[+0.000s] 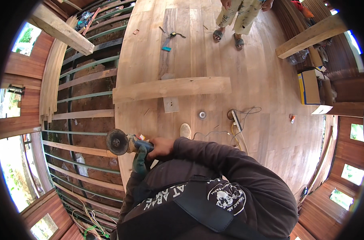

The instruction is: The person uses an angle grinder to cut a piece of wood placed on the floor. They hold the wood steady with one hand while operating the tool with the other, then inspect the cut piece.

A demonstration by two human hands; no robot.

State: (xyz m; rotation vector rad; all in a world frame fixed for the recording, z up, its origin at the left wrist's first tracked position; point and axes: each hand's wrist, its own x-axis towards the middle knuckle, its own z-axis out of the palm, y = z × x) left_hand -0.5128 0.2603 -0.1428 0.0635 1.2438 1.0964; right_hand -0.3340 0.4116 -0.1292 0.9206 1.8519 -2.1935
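Just left of our bare right hand [163,147] juts an angle grinder [132,144]; that hand closes around its rear while our gloved left hand [140,161] grips from below, seemingly to share the weight. Its round disc [118,142] points away from us, perhaps for safety. Our left fingertips are hidden; whether the disc spins, we cannot tell. Far ahead of our hands, another person [236,18] shows only legs and hands.

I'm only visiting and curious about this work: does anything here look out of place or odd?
Mostly the hands on the grinder: the left hand wears a green glove, while the right hand looks bare. Also, a loose board lies crosswise over the floorboards, and cords trail untidily by the power strip.
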